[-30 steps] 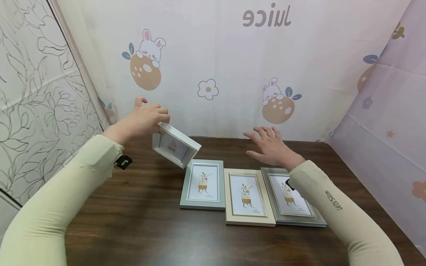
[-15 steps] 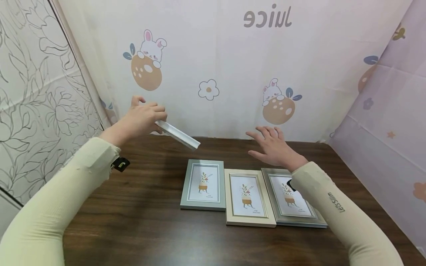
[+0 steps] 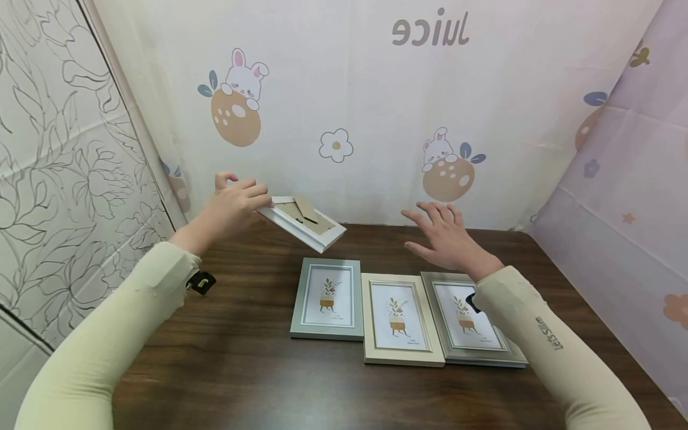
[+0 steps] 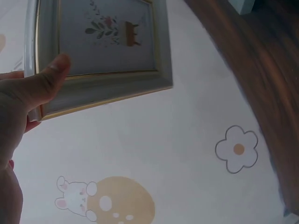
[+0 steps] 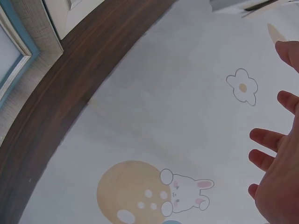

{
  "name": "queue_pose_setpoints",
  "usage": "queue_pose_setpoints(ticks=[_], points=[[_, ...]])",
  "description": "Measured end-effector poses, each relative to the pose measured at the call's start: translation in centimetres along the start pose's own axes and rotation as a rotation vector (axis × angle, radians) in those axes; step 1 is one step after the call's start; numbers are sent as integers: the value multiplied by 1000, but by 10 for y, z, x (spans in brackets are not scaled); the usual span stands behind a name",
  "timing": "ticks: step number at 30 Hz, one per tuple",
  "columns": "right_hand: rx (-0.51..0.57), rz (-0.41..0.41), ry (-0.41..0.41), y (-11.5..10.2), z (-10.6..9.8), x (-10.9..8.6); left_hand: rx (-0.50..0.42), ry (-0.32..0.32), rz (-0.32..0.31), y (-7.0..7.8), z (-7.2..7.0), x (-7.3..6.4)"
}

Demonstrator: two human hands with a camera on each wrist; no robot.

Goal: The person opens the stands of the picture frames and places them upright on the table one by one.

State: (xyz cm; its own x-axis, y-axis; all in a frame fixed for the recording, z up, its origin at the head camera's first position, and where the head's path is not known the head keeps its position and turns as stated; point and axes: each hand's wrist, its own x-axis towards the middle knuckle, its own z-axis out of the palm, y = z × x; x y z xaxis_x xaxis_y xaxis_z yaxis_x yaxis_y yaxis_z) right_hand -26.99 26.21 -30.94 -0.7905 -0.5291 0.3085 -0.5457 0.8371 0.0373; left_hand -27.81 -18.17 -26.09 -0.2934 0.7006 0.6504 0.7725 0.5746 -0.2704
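My left hand (image 3: 236,206) grips a white picture frame (image 3: 322,237) by its left end, above the back of the table. In the head view its brown backing board and stand face up. The left wrist view shows the underside, where the thumb presses on the white border (image 4: 107,88) beside the flower-pot picture. My right hand (image 3: 443,236) hovers with fingers spread, holding nothing. Below the hands, three more picture frames lie face up side by side: a grey-green one (image 3: 298,310), a cream one (image 3: 403,358) and a silver-grey one (image 3: 484,357), partly hidden by the right forearm.
The dark wooden table (image 3: 242,370) ends at a printed curtain (image 3: 349,77) with rabbits and a flower. A panel with line-drawn flowers (image 3: 59,149) stands at the left, and another curtain (image 3: 639,209) hangs at the right.
The white picture frame has turned over in my left hand, from its picture side showing, through edge-on, to its back facing up. The right hand and the three lying frames stay nearly still.
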Motion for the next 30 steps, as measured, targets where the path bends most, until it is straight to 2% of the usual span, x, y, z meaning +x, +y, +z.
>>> queue_pose_setpoints(ticks=[5,9,20,25,30], points=[[5,-8,19,-1,1,-2,4,105,25,5,10,-5],[7,-18,35,1,2,-2,7,148,30,9,15,-8],[30,-34,64,7,0,2,-21,170,25,17,24,-14],[33,-86,101,8,-2,15,-35,177,36,20,27,-14],[23,-145,91,5,-4,34,-40,188,47,24,32,-13]])
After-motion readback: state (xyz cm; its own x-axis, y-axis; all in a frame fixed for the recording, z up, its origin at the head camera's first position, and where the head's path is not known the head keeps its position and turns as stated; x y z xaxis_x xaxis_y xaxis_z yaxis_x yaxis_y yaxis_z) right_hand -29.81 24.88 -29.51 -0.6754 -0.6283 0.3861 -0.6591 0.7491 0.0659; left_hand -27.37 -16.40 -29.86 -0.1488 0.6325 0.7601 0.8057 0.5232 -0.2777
